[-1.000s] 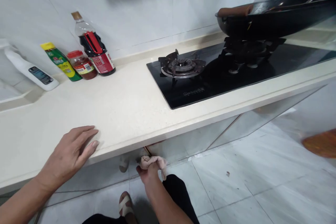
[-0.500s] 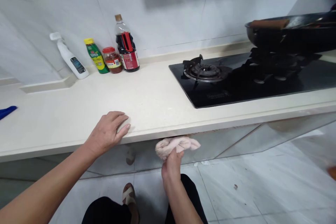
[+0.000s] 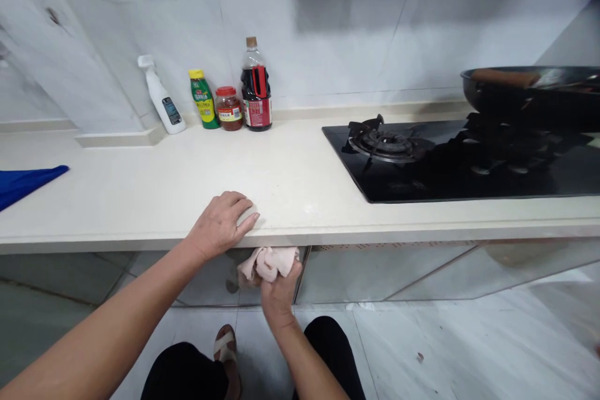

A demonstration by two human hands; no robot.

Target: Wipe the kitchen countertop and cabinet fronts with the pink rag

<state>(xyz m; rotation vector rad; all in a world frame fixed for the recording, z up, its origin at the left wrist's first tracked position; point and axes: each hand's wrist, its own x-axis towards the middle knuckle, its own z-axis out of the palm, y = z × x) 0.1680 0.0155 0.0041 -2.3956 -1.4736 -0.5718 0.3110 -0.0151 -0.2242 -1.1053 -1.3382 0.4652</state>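
My left hand (image 3: 223,222) rests on the front edge of the cream countertop (image 3: 300,175), fingers loosely apart and holding nothing. Below that edge, my right hand (image 3: 280,294) grips a bunched pale pink cloth (image 3: 269,264). The cloth is up against the cabinet front (image 3: 356,275) just under the counter, slightly to the right of my left hand. Part of my right fingers is hidden behind the cloth.
Along the wall stand a white spray bottle (image 3: 162,100), a green squeeze bottle (image 3: 203,100), a red-lidded jar (image 3: 229,109) and a dark sauce bottle (image 3: 256,90). A black gas hob (image 3: 422,181) carries a wok (image 3: 506,100). Blue cloth (image 3: 28,184) lies far left.
My right hand has moved left along the cabinet front with the pink cloth, closer to my left hand. The view has shifted a little; my left hand stays on the counter edge.
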